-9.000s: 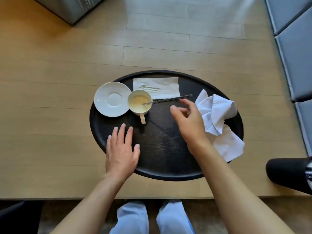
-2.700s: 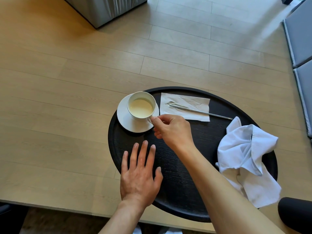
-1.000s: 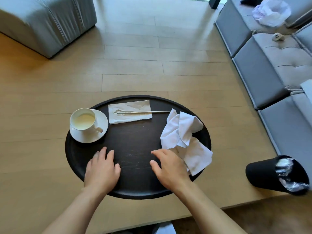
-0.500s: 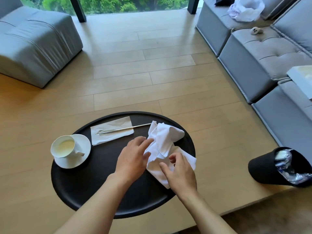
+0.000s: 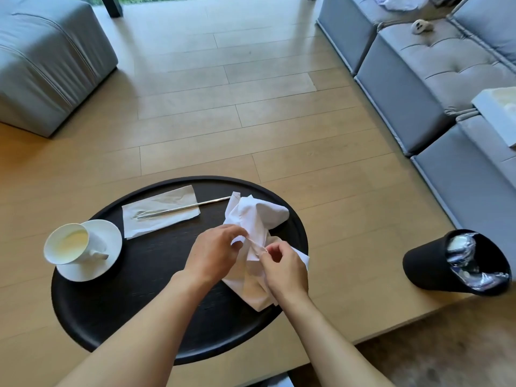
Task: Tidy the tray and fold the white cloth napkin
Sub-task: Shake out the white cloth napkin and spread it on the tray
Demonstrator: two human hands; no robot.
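Note:
A crumpled white cloth napkin (image 5: 255,219) lies on the right side of the round black tray (image 5: 117,308). My left hand (image 5: 215,254) and my right hand (image 5: 284,270) both pinch an edge of the cloth near its middle, fingers almost touching. At the tray's left edge a white cup (image 5: 68,243) with pale liquid stands on its saucer (image 5: 107,263). A flat paper napkin (image 5: 164,202) lies at the tray's back with a thin metal spoon (image 5: 190,208) across it.
The tray sits on a low wooden table (image 5: 349,219). A black bin (image 5: 424,263) with crumpled foil stands off the table's right corner. A grey sofa (image 5: 435,71) runs along the right and a grey ottoman (image 5: 42,60) stands at back left.
Both hands have closed on the cloth napkin's edge, and the left hand's fingers now pinch it instead of resting on it. The view has tilted slightly.

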